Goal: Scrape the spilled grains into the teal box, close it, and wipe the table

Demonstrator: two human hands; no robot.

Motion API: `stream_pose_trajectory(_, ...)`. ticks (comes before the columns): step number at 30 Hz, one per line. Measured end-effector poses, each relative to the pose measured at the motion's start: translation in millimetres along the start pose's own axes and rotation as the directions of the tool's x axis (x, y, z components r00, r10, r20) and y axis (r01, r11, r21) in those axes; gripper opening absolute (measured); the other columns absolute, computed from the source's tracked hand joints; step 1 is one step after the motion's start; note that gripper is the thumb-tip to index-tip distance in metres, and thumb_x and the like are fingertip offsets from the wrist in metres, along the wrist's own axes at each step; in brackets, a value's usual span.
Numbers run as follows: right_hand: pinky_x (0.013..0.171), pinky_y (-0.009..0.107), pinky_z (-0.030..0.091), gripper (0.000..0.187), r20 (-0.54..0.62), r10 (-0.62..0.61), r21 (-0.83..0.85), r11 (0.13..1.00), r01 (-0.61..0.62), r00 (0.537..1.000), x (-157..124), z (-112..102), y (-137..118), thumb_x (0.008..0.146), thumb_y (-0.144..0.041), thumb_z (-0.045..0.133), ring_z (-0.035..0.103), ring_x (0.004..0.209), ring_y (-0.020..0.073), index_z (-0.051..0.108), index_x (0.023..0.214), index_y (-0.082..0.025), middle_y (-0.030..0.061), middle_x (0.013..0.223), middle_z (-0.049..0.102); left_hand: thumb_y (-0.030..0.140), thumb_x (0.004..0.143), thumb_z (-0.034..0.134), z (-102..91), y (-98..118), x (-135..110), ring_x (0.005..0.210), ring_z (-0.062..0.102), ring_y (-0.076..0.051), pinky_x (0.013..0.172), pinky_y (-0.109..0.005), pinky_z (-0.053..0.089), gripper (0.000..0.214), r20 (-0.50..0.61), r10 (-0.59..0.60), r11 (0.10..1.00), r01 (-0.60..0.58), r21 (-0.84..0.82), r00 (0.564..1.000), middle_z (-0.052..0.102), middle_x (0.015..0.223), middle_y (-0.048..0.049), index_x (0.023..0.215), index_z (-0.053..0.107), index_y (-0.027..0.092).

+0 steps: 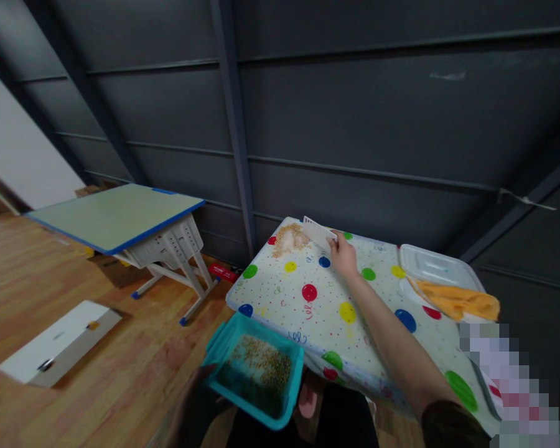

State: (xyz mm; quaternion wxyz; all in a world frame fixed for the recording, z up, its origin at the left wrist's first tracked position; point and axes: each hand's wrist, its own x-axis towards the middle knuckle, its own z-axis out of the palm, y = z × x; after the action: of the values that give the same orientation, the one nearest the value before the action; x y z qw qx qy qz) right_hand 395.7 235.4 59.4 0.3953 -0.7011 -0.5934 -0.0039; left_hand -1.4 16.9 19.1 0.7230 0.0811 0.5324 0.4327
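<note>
My left hand (204,387), dark and partly in shadow, grips the left side of a teal plastic tub (297,373). The tub is tilted just off the table's near edge, and small tan grains lie scattered over its bottom. My right hand (344,255) reaches across the table and is closed on a flat white scraper (318,233) with slots along it. Just left of the scraper's far end lies a pile of pale and tan grains (290,239) at the table's far left corner.
The table (280,298) wears a polka-dot cover. On its right lie a clear plastic lid (441,264) and an orange cloth (457,300). A school desk (121,211) stands left, with a white box (58,342) on the floor. A dark panelled wall (354,112) rises behind.
</note>
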Motion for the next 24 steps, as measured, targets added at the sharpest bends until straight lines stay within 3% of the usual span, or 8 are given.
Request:
stream_pose_trajectory(4, 0.072, 0.030, 0.042, 0.032, 0.090, -0.005, -0.124, 0.992, 0.016, 0.996, 0.0, 5.2, 1.3, 0.098, -0.035, 0.049, 0.067, 0.082, 0.0262, 0.068, 0.116, -0.018, 0.0123, 0.094, 0.075, 0.048, 0.092, 0.061, -11.1, -7.9, 3.0, 0.115, 0.065, -0.032, 0.088, -0.051, 0.059, 0.044, -0.035, 0.034, 0.998, -0.036, -0.047, 0.999, 0.067, 0.131, -0.0115, 0.131, 0.061, 0.027)
stream_pose_trajectory(7, 0.068, 0.030, 0.040, 0.028, 0.105, 0.003, -0.132, 0.991, 0.010, 0.994, 4.6, 2.4, 4.4, 0.096, -0.035, 0.051, 0.067, 0.078, 0.0261, 0.072, 0.097, -0.016, 0.0137, 0.086, 0.075, 0.053, 0.085, 0.063, -23.3, -15.6, 11.9, 0.123, 0.063, -0.042, 0.084, -0.054, 0.061, 0.038, -0.057, 0.061, 0.992, -0.067, -0.104, 0.996, 0.075, 0.123, -0.0082, 0.120, 0.067, 0.039)
stream_pose_trajectory(11, 0.064, 0.029, 0.038, 0.031, 0.013, -0.016, -0.016, 1.000, 0.016, 1.000, 20.2, -4.1, 14.0, 0.092, -0.039, 0.055, 0.063, 0.069, 0.0229, 0.072, 0.084, -0.014, 0.0120, 0.077, 0.073, 0.044, 0.075, 0.070, -35.9, -25.9, 25.3, 0.124, 0.062, -0.046, 0.086, -0.057, 0.060, 0.043, -0.089, 0.060, 0.983, -0.075, -0.166, 0.994, 0.081, 0.105, -0.0074, 0.117, 0.069, 0.036)
stream_pose_trajectory(14, 0.062, 0.028, 0.038, 0.034, -0.066, -0.010, 0.087, 0.996, 0.016, 0.998, 41.2, -3.7, 23.1, 0.090, -0.042, 0.057, 0.061, 0.067, 0.0215, 0.074, 0.088, -0.013, 0.0096, 0.075, 0.072, 0.040, 0.073, 0.075, -36.7, -28.4, 28.4, 0.120, 0.064, -0.046, 0.086, -0.055, 0.060, 0.049, -0.090, 0.051, 0.982, -0.066, -0.174, 0.995, 0.081, 0.096, -0.0066, 0.120, 0.069, 0.032)
stream_pose_trajectory(19, 0.061, 0.027, 0.036, 0.028, -0.004, -0.027, 0.078, 0.997, 0.027, 1.000, 79.3, 10.1, 32.3, 0.085, -0.038, 0.061, 0.060, 0.066, 0.0204, 0.076, 0.083, -0.014, 0.0066, 0.071, 0.071, 0.043, 0.092, 0.064, -31.0, -22.5, 22.2, 0.109, 0.068, -0.029, 0.089, -0.049, 0.058, 0.042, -0.065, 0.036, 0.983, -0.047, -0.180, 0.997, 0.071, 0.122, -0.0105, 0.128, 0.063, 0.021)
stream_pose_trajectory(24, 0.060, 0.026, 0.035, 0.025, 0.047, -0.038, 0.053, 0.998, 0.036, 0.998, 88.8, 25.1, 35.7, 0.083, -0.037, 0.061, 0.059, 0.064, 0.0194, 0.076, 0.079, -0.017, 0.0036, 0.065, 0.068, 0.037, 0.094, 0.064, -26.6, -13.7, 19.5, 0.110, 0.065, -0.027, 0.088, -0.047, 0.058, 0.036, -0.026, 0.051, 0.983, -0.054, -0.174, 0.998, 0.066, 0.129, -0.0098, 0.126, 0.064, 0.021)
